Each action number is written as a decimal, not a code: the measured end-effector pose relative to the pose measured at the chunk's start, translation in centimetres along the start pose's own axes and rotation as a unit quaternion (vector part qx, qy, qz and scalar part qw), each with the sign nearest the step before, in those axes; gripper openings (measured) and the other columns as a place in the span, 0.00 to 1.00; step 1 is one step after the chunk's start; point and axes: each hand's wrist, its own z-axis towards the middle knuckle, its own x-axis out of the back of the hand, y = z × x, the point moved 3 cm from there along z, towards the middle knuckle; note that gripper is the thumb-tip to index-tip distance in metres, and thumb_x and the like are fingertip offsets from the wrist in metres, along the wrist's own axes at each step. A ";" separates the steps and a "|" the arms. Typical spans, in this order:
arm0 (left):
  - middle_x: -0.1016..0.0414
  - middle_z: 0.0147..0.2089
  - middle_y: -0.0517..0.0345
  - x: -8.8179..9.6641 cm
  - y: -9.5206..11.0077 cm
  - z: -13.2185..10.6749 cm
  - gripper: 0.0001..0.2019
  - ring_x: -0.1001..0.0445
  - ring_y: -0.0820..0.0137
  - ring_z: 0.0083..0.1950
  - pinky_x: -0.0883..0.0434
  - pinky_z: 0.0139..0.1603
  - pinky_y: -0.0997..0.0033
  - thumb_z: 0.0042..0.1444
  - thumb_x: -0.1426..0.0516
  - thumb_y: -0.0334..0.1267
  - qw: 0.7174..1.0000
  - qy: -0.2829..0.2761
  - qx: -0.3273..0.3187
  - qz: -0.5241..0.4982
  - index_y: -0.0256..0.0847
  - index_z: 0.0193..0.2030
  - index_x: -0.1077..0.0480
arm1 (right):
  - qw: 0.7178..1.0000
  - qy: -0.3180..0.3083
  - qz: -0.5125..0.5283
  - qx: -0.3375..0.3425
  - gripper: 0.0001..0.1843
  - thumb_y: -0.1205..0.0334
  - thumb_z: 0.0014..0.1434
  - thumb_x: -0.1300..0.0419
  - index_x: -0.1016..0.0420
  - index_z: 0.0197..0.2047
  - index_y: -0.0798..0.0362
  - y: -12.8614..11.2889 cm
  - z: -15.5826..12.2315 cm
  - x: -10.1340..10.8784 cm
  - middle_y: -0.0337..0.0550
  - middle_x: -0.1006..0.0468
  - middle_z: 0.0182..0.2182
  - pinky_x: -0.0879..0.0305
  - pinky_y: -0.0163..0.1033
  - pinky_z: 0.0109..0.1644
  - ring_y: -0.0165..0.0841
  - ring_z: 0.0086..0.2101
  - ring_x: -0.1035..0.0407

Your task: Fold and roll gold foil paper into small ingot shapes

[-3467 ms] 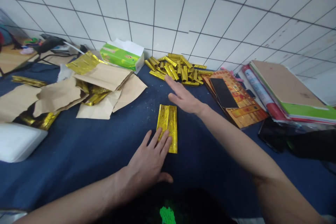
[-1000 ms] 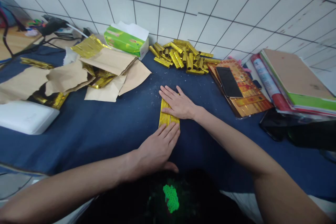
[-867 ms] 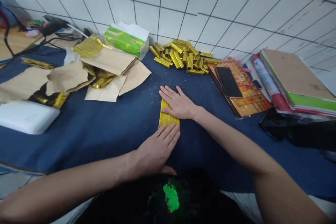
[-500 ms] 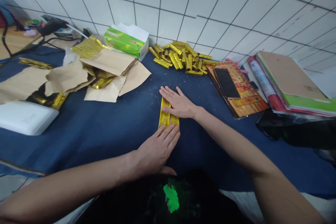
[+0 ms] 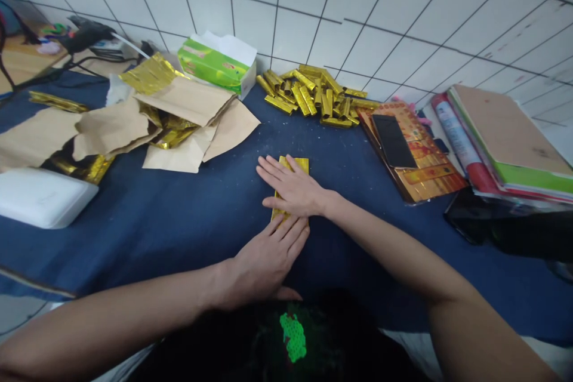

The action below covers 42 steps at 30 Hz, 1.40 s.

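Observation:
A folded strip of gold foil paper (image 5: 299,165) lies lengthwise on the dark blue cloth (image 5: 179,221) in front of me. My right hand (image 5: 293,188) lies flat across its middle, fingers stretched out to the left, pressing it down. My left hand (image 5: 264,259) rests flat on the near end of the strip, fingers together and pointing away from me. Only the far end and small bits of the strip show between and beyond the hands.
A heap of folded gold pieces (image 5: 313,98) lies by the tiled wall. Brown paper and loose gold sheets (image 5: 179,119) spread at left beside a green tissue box (image 5: 215,65) and a white box (image 5: 42,197). Phone on printed paper stack (image 5: 394,140) and books (image 5: 496,143) sit at right.
The right hand came down onto the gold strip and has slid toward me along it, uncovering the far end. The left hand has stayed on the near end.

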 end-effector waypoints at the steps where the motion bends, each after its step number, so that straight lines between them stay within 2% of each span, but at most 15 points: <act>1: 0.55 0.66 0.32 -0.1 0.0 -0.1 0.50 0.58 0.48 0.67 0.57 0.64 0.51 0.45 0.50 0.66 1.000 0.000 -0.002 0.003 0.22 0.63 0.53 | 1.000 0.006 -0.009 -0.008 0.40 0.37 0.58 0.64 0.56 0.65 0.56 0.7 0.5 0.1 0.52 0.57 0.65 0.68 0.60 0.63 0.42 0.64 0.64; 5: 0.56 0.67 0.33 -0.2 0.0 -0.3 0.49 0.58 0.50 0.68 0.57 0.64 0.54 0.47 0.51 0.66 1.000 -0.001 -0.009 0.006 0.22 0.63 0.53 | 0.999 0.007 -0.029 -0.045 0.40 0.38 0.59 0.64 0.57 0.65 0.56 2.8 2.0 0.5 0.52 0.59 0.65 0.67 0.62 0.62 0.43 0.64 0.64; 8: 0.54 0.66 0.33 0.3 -0.1 -0.1 0.48 0.55 0.50 0.67 0.55 0.64 0.54 0.47 0.51 0.65 1.000 -0.003 -0.009 0.007 0.23 0.63 0.52 | 0.998 0.008 -0.029 -0.052 0.40 0.38 0.59 0.64 0.58 0.66 0.56 3.3 2.4 0.6 0.52 0.59 0.65 0.67 0.61 0.62 0.44 0.64 0.65; 12: 0.43 0.62 0.34 1.1 -0.5 1.0 0.49 0.46 0.51 0.63 0.49 0.61 0.55 0.45 0.52 0.67 1.000 0.010 0.000 -0.023 0.24 0.62 0.49 | 0.998 0.016 -0.037 -0.052 0.40 0.38 0.59 0.64 0.57 0.65 0.57 3.1 2.3 0.6 0.52 0.59 0.65 0.66 0.62 0.62 0.44 0.64 0.64; 14: 0.40 0.60 0.35 1.2 -0.7 1.5 0.50 0.44 0.52 0.62 0.48 0.61 0.57 0.44 0.53 0.69 0.999 0.017 0.012 -0.042 0.24 0.60 0.46 | 0.998 0.018 -0.044 -0.052 0.40 0.39 0.59 0.63 0.56 0.65 0.58 3.1 2.3 0.6 0.53 0.58 0.65 0.66 0.62 0.62 0.43 0.64 0.63; 19: 0.53 0.66 0.33 0.4 -0.6 1.3 0.50 0.56 0.52 0.67 0.55 0.65 0.56 0.44 0.53 0.69 0.998 0.017 -0.001 -0.054 0.23 0.61 0.48 | 0.997 0.017 -0.050 -0.049 0.40 0.39 0.59 0.62 0.56 0.65 0.60 3.1 2.3 0.5 0.54 0.58 0.65 0.65 0.62 0.62 0.43 0.64 0.63; 27: 0.58 0.67 0.35 0.2 0.0 -0.6 0.43 0.59 0.54 0.68 0.52 0.65 0.55 0.50 0.47 0.57 0.996 -0.021 -0.038 -0.075 0.26 0.64 0.54 | 0.998 0.018 -0.040 -0.051 0.39 0.40 0.59 0.62 0.56 0.65 0.58 3.1 2.4 0.5 0.52 0.58 0.65 0.66 0.61 0.62 0.43 0.64 0.64; 31: 0.45 0.64 0.40 1.4 -0.3 -0.9 0.32 0.47 0.58 0.65 0.44 0.63 0.57 0.55 0.49 0.52 0.991 0.005 -0.044 -0.125 0.31 0.60 0.45 | 0.998 0.015 -0.042 -0.052 0.39 0.40 0.59 0.62 0.57 0.65 0.58 3.0 2.4 0.5 0.52 0.58 0.65 0.66 0.61 0.62 0.43 0.64 0.64; 34: 0.35 0.58 0.43 2.3 -1.2 -1.1 0.23 0.39 0.61 0.61 0.39 0.60 0.59 0.59 0.52 0.46 0.989 0.071 0.019 -0.130 0.31 0.55 0.38 | 0.997 0.012 -0.046 -0.055 0.39 0.40 0.59 0.62 0.57 0.65 0.59 3.0 2.4 0.5 0.52 0.59 0.65 0.66 0.61 0.63 0.43 0.64 0.64; 37: 0.33 0.55 0.41 2.5 -2.0 -1.3 0.23 0.37 0.59 0.58 0.36 0.58 0.57 0.59 0.52 0.45 0.988 0.093 0.059 -0.104 0.28 0.54 0.38 | 0.997 0.010 -0.048 -0.055 0.39 0.40 0.59 0.61 0.57 0.65 0.59 3.0 2.4 0.6 0.52 0.59 0.66 0.66 0.60 0.63 0.43 0.64 0.64; 42: 0.33 0.54 0.41 2.0 -2.0 -1.3 0.27 0.37 0.57 0.58 0.36 0.57 0.56 0.58 0.51 0.49 0.994 0.062 0.042 -0.079 0.27 0.57 0.41 | 0.998 0.017 -0.039 -0.056 0.40 0.39 0.59 0.63 0.56 0.65 0.58 3.1 2.3 0.6 0.52 0.58 0.65 0.66 0.60 0.63 0.43 0.64 0.63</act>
